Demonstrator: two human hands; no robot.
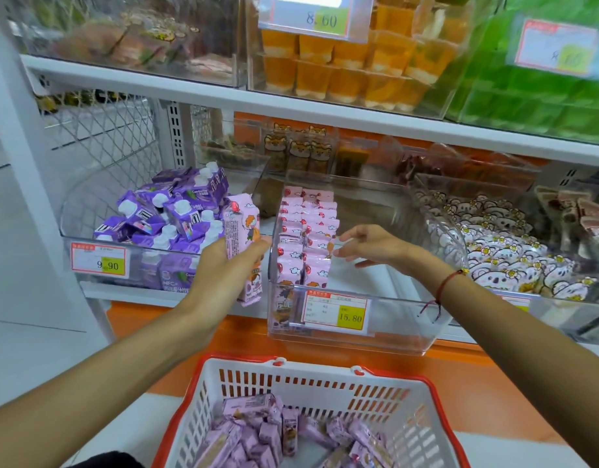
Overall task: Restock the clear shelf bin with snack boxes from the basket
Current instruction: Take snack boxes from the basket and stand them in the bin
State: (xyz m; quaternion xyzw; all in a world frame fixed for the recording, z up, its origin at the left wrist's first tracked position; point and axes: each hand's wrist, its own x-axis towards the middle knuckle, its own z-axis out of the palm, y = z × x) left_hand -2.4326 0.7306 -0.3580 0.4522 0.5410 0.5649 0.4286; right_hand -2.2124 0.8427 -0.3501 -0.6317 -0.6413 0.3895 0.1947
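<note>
While the left hand [223, 265] grips one pink snack box [242, 244] upright, fingers curled round its lower half, the box stands just outside the left wall of the clear bin [352, 336], at about nine o'clock from the bin's middle. Its top edge rises above the bin's rim, and a narrow gap shows between box and wall.

Inside the bin, two rows of pink boxes [308, 238] stand packed against the left wall, running from front to back. Everything from the bin's middle out to three o'clock is bare floor, so most of its width lies open. The right hand [365, 244] hovers over that open part with fingers loosely spread, holding nothing; its fingertips come close to the nearer row of boxes, though whether they touch cannot be told. A red string [441, 288] circles the right wrist.

A yellow price tag [335, 312] hangs on the bin's front wall. At six o'clock, below the shelf edge, the white basket [311, 383] with its red rim holds a loose heap of more boxes [264, 434]. At nine o'clock of the left hand a neighbouring bin holds purple cartons [169, 214]; at three o'clock of the clear bin sits a bin of white packets [514, 251].
</note>
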